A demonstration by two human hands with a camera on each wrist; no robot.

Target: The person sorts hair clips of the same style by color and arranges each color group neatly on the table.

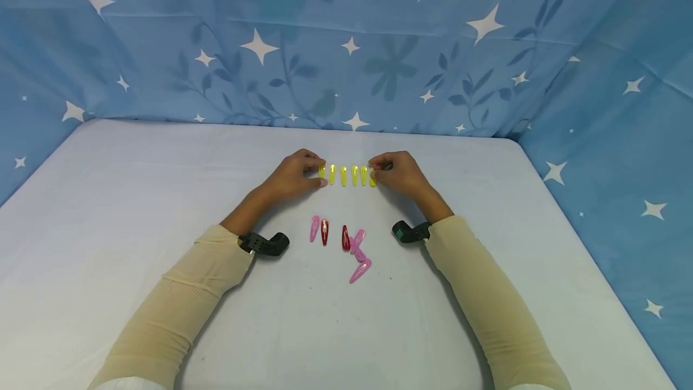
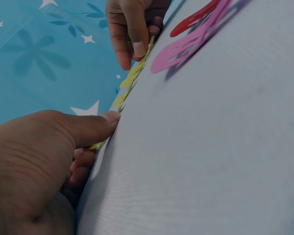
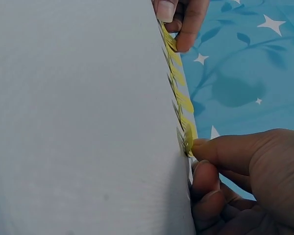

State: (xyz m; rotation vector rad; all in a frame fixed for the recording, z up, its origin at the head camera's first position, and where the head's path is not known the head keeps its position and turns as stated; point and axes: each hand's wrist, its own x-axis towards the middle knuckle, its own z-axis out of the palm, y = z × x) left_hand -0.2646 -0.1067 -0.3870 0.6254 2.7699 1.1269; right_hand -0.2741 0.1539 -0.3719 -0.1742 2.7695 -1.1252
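Observation:
Several yellow snap hair clips [image 1: 343, 176] lie side by side in a row on the white table. At the row's left end, my left hand [image 1: 295, 174] holds the outermost yellow clip [image 3: 167, 39] between thumb and forefinger. My right hand [image 1: 403, 173] pinches the yellow clip at the right end [image 3: 188, 139], which stands slightly tilted at the fingertips. A small reddish patch shows beside the right fingers in the head view; what it is I cannot tell. Nearer the body lie two red hair clips [image 1: 345, 238] and several pink ones [image 1: 360, 271].
The white tabletop [image 1: 271, 318] spreads around the clips. Some pink clips [image 1: 358, 239] overlap, close to a red one. Behind the table's far edge hangs a blue curtain [image 1: 303, 65] with stars and leaves. Each wrist carries a black camera mount [image 1: 265, 244].

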